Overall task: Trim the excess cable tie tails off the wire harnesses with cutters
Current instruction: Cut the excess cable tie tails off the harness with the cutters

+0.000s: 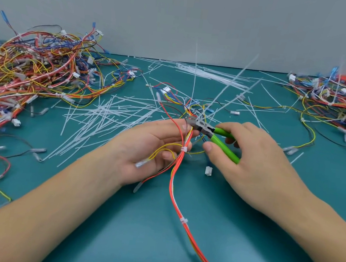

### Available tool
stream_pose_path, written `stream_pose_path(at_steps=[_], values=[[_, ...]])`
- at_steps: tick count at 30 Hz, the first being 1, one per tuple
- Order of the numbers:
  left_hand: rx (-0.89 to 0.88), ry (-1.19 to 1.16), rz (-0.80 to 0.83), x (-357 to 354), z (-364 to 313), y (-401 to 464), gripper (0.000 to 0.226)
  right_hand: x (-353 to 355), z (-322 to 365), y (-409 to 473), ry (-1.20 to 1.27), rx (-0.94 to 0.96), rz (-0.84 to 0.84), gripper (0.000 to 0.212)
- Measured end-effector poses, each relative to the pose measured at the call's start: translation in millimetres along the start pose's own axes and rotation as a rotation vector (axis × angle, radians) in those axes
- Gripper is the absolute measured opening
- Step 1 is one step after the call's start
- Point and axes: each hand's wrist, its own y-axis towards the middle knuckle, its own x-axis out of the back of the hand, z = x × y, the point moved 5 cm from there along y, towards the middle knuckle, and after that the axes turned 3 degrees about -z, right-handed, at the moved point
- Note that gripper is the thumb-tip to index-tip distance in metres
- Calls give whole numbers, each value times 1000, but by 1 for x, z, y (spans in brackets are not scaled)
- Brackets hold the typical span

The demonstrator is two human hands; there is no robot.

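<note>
Harness (185,141) wires rest across your left hand (150,149), whose fingers curl round them to keep the ties steady. Your right hand (250,153) squeezes the green cutters (213,133), nose just above that harness, ready to snip.

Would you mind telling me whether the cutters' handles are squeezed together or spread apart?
Spread apart: the green handles fork into a V in the right hand.

Harness piles (33,74) and (341,103) lie at the bench's (263,240) left and right edges; cut tie tails (104,118) lie between them, behind the hand-held harness (180,175).
</note>
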Motion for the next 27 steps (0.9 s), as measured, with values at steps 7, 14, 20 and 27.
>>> stream_pose_path(at_steps=[7, 14, 20, 27], values=[[-20, 28, -32, -1, 0, -1, 21, 0, 0, 0, -6, 14, 15, 58], [-25, 34, -13, -4, -1, -3, 18, 4, -6, 1, -6, -33, -34, 54], [-47, 82, -30, -5, 0, -7, 9, 3, -5, -1, -75, -50, -36, 61], [-53, -40, 20, -8, -1, -8, 22, -3, -5, -2, 7, -50, -40, 54]])
